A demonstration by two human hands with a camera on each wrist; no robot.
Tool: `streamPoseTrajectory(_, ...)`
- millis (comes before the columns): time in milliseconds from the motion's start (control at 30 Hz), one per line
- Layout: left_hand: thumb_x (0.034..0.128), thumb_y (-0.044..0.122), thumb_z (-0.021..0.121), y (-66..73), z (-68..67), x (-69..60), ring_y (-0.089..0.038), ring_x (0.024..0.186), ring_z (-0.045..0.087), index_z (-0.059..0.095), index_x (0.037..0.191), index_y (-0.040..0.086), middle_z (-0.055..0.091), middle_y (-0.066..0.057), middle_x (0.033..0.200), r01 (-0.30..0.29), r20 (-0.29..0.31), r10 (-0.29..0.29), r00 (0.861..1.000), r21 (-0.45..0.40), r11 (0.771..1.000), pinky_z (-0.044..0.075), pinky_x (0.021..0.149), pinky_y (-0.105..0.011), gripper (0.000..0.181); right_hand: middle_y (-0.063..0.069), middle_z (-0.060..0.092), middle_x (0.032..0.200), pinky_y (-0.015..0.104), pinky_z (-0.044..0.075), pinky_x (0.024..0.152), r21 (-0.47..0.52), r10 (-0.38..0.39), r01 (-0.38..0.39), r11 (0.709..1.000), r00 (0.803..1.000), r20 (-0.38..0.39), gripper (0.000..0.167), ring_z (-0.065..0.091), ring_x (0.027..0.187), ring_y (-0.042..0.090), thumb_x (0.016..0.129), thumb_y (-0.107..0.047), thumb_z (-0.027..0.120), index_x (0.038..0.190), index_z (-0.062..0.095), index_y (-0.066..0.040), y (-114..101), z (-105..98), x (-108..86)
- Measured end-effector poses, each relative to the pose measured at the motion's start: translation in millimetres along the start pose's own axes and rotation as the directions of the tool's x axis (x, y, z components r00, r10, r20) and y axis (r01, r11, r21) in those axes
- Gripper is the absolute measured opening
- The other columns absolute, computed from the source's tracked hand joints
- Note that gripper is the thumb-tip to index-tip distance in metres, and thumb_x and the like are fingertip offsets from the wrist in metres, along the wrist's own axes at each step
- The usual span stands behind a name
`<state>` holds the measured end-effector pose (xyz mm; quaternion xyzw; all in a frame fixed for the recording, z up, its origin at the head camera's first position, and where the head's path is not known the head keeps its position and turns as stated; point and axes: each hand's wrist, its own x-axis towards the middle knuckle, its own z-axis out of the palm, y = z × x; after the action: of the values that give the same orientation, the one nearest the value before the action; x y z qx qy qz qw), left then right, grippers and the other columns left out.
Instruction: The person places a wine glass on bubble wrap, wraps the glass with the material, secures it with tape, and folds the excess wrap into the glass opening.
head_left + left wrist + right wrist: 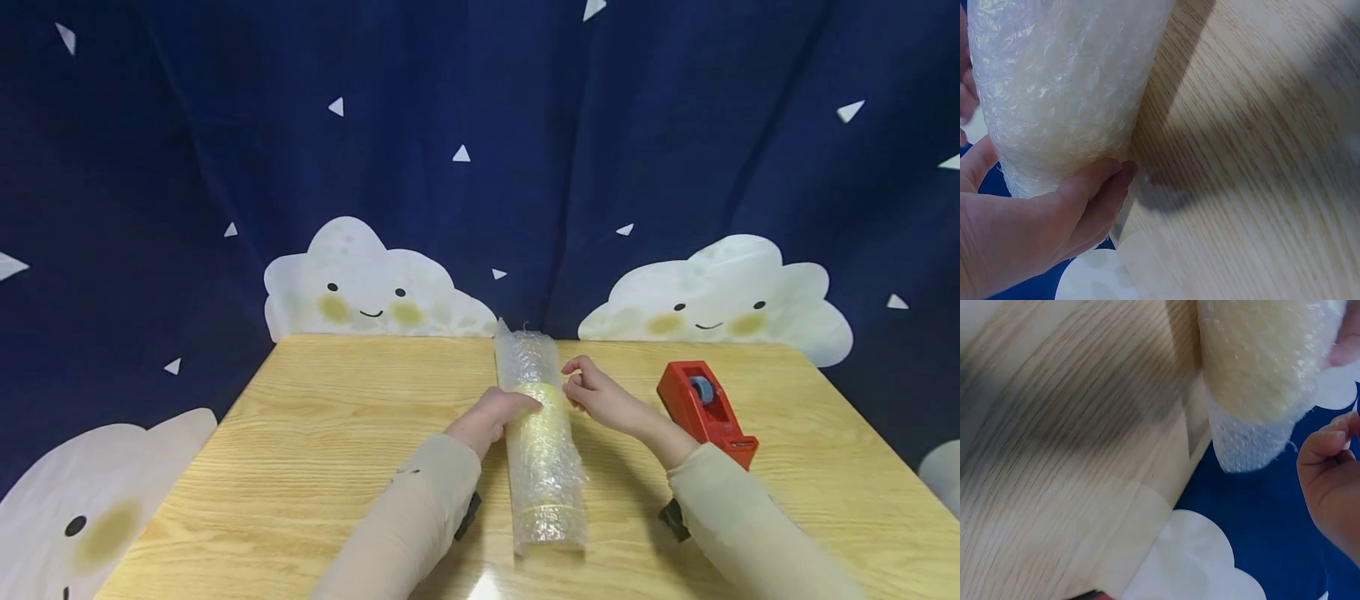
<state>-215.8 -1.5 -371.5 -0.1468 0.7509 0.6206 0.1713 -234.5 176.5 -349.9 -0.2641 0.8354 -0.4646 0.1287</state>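
A long yellow roll in bubble wrap (542, 450) lies lengthwise on the wooden table. My left hand (495, 415) grips it from the left side, the thumb across its top. In the left wrist view, the fingers of that left hand (1041, 225) bend round the clear wrap (1072, 81). My right hand (600, 398) hovers just right of the roll, apart from it, fingers loosely curled. The right wrist view shows this right hand (1334, 481) with thumb and fingertips close together; nothing plainly visible is held. Bubble wrap (1250, 447) extends past the yellow part at the far end.
A red tape dispenser (693, 408) with a blue-cored roll stands on the table (337, 433) to the right, beside my right forearm. Behind the table's far edge hangs a dark blue curtain (450, 208) with smiling white clouds.
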Motion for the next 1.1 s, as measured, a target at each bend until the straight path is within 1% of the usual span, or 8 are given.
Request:
streamPoseTrajectory(133, 0.0766, 0.016, 0.070, -0.8, 2.7, -0.3, -0.032, 0.121, 0.044, 0.033, 0.133, -0.012, 0.042, -0.021, 0.136, -0.010, -0.019, 0.009, 1.000, -0.008, 1.000, 0.036, 0.106, -0.043, 0.073, 0.002, 0.037, 0.069, 0.021, 0.029, 0.053, -0.021, 0.001, -0.001, 1.000, 1.000, 0.027, 0.021, 0.035, 0.060, 0.010, 0.097, -0.001, 0.035, 0.114, 0.027, 0.008, 3, 8, 11.4)
streamPoseTrajectory(233, 0.0766, 0.016, 0.070, -0.1, 3.9, -1.6, -0.032, 0.123, 0.043, 0.031, 0.135, -0.011, 0.039, -0.021, 0.139, -0.002, -0.023, 0.002, 1.000, -0.007, 1.000, 0.035, 0.108, -0.043, 0.075, 0.002, 0.036, 0.068, 0.021, 0.029, 0.053, -0.038, 0.003, -0.002, 0.999, 0.999, 0.033, 0.021, 0.035, 0.060, 0.011, 0.096, -0.002, 0.036, 0.114, 0.028, 0.008, 5, 10, 16.0)
streamPoseTrajectory(400, 0.0770, 0.017, 0.070, 1.0, 5.2, -0.9, -0.034, 0.129, 0.038, 0.028, 0.137, -0.011, 0.035, -0.022, 0.143, 0.005, -0.015, -0.005, 1.000, -0.001, 1.000, 0.031, 0.110, -0.046, 0.078, 0.001, 0.037, 0.067, 0.020, 0.030, 0.055, -0.034, 0.001, 0.000, 0.999, 0.999, 0.037, 0.022, 0.037, 0.061, 0.012, 0.094, -0.001, 0.038, 0.112, 0.029, 0.008, 8, 12, 20.4)
streamPoseTrajectory(633, 0.0763, 0.016, 0.070, 0.1, 5.1, 2.7, -0.035, 0.128, 0.039, 0.027, 0.137, -0.012, 0.034, -0.024, 0.142, 0.008, -0.028, -0.008, 1.000, 0.005, 1.000, 0.031, 0.110, -0.047, 0.079, 0.000, 0.039, 0.069, 0.021, 0.032, 0.056, -0.079, -0.010, 0.014, 0.997, 0.999, 0.053, 0.021, 0.037, 0.060, 0.010, 0.093, -0.002, 0.042, 0.110, 0.032, 0.006, 10, 14, 25.5)
streamPoseTrajectory(733, 0.0762, 0.014, 0.070, -0.3, 3.7, 2.0, -0.035, 0.126, 0.040, 0.028, 0.137, -0.012, 0.035, -0.024, 0.141, 0.002, -0.024, -0.003, 1.000, -0.004, 1.000, 0.033, 0.109, -0.046, 0.078, -0.001, 0.038, 0.068, 0.021, 0.032, 0.056, -0.082, -0.009, 0.014, 0.997, 0.998, 0.058, 0.021, 0.037, 0.060, 0.010, 0.093, -0.002, 0.043, 0.109, 0.032, 0.006, 8, 15, 26.7)
streamPoseTrajectory(800, 0.0771, 0.015, 0.070, 0.0, 1.9, 1.4, -0.036, 0.128, 0.038, 0.025, 0.138, -0.012, 0.032, -0.024, 0.143, 0.008, -0.014, -0.008, 1.000, 0.000, 1.000, 0.032, 0.109, -0.047, 0.081, -0.001, 0.039, 0.067, 0.022, 0.032, 0.056, -0.090, -0.008, 0.014, 0.996, 0.998, 0.062, 0.021, 0.037, 0.060, 0.011, 0.092, -0.002, 0.043, 0.108, 0.033, 0.006, 6, 16, 28.1)
streamPoseTrajectory(967, 0.0795, 0.019, 0.069, 2.4, -1.9, 0.6, -0.040, 0.134, 0.031, 0.018, 0.142, -0.010, 0.024, -0.025, 0.147, 0.026, 0.011, -0.026, 1.000, 0.014, 1.000, 0.027, 0.111, -0.052, 0.086, 0.000, 0.039, 0.067, 0.024, 0.034, 0.056, -0.175, 0.040, -0.031, 0.984, 0.998, 0.050, 0.021, 0.037, 0.060, 0.013, 0.090, -0.003, 0.047, 0.106, 0.035, 0.006, 1, 17, 33.6)
streamPoseTrajectory(1100, 0.0802, 0.019, 0.069, 3.2, -2.8, 0.2, -0.040, 0.135, 0.029, 0.017, 0.143, -0.009, 0.023, -0.025, 0.148, 0.030, 0.020, -0.030, 0.999, 0.009, 1.000, 0.026, 0.112, -0.053, 0.086, 0.001, 0.038, 0.069, 0.025, 0.035, 0.057, -0.258, 0.108, -0.101, 0.961, 0.994, 0.014, 0.024, 0.039, 0.062, 0.014, 0.087, -0.003, 0.053, 0.103, 0.038, 0.006, -5, 19, 35.8)
